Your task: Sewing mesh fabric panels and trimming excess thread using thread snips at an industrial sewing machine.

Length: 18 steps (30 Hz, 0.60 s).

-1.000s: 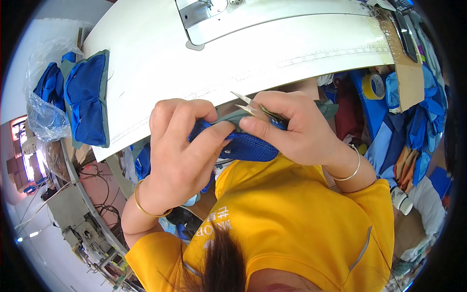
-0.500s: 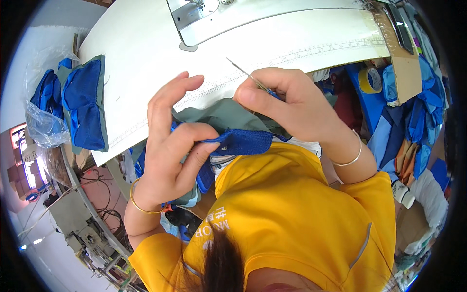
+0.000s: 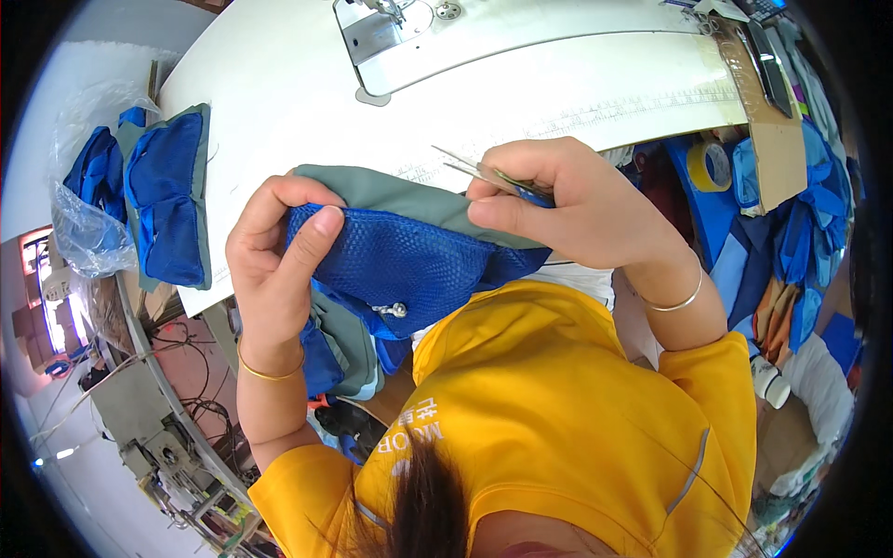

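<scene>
My left hand (image 3: 275,256) pinches the top left corner of a fabric piece between thumb and fingers. The piece is blue mesh (image 3: 395,260) backed with grey-green cloth (image 3: 391,191), and it hangs in front of my yellow shirt. A small silvery bit, perhaps a zipper pull, shows on its lower part. In my right hand (image 3: 567,205) is a pair of thread snips (image 3: 486,173), closed in by my fingers, with two thin blades spread and pointing left over the table. The right-hand end of the fabric lies just under this hand.
A white table (image 3: 270,121) with a printed ruler carries a sewing machine's metal plate (image 3: 381,46). Blue and grey sewn pieces (image 3: 169,200) lie at its left edge beside a clear plastic bag (image 3: 88,228). At right are yellow tape (image 3: 709,167), cardboard (image 3: 779,153) and piled cloth (image 3: 805,214).
My left hand has shifted left and now holds the fabric's corner, spreading the mesh face to view. The snips have dropped slightly, and their blades now show apart.
</scene>
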Tool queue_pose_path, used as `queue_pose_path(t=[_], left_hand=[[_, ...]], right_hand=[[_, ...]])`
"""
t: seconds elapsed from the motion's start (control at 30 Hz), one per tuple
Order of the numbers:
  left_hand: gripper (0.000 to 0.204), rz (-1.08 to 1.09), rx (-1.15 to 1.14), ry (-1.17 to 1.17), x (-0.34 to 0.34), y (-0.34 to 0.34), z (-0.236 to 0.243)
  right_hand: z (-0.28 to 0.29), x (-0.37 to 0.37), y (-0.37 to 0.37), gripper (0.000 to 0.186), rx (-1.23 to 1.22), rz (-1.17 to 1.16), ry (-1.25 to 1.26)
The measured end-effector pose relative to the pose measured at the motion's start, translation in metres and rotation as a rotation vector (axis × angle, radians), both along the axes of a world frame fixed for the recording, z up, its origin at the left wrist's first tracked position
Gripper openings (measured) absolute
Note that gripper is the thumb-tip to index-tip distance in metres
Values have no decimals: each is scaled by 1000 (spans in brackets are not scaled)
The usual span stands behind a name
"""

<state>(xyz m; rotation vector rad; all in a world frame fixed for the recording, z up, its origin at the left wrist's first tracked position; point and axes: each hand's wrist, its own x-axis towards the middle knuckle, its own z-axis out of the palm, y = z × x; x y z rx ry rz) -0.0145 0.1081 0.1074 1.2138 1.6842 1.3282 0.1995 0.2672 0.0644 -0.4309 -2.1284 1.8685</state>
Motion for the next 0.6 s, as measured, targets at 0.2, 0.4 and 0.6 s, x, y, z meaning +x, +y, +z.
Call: queue_pose_path(t=[0.2, 0.4, 0.6], left_hand=[[14, -280, 87, 632, -1, 11, 16], [21, -317, -81, 576, 15, 5, 21], [21, -312, -33, 565, 19, 4, 17]], right_hand=[[1, 1, -8, 13, 25, -65, -31], [-4, 14, -15, 20, 254, -40, 6], [20, 18, -21, 36, 806, -183, 49]])
